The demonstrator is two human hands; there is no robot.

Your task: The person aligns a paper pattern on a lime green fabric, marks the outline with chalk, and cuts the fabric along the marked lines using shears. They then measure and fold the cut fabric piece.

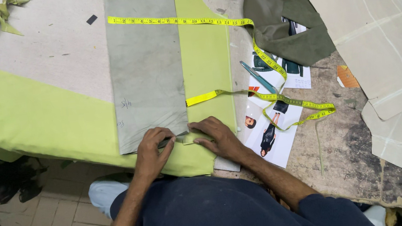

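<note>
Two hands (187, 143) on grey pattern piece (145, 63), tool between unclear

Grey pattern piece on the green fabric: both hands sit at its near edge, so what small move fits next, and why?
Probably smooth the grey pattern piece flat along its near edge. The left hand and right hand both press there on the green fabric, with no marking tool visible in either hand.

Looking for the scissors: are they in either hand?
No, both the left hand and right hand press flat on the grey pattern piece.
</note>
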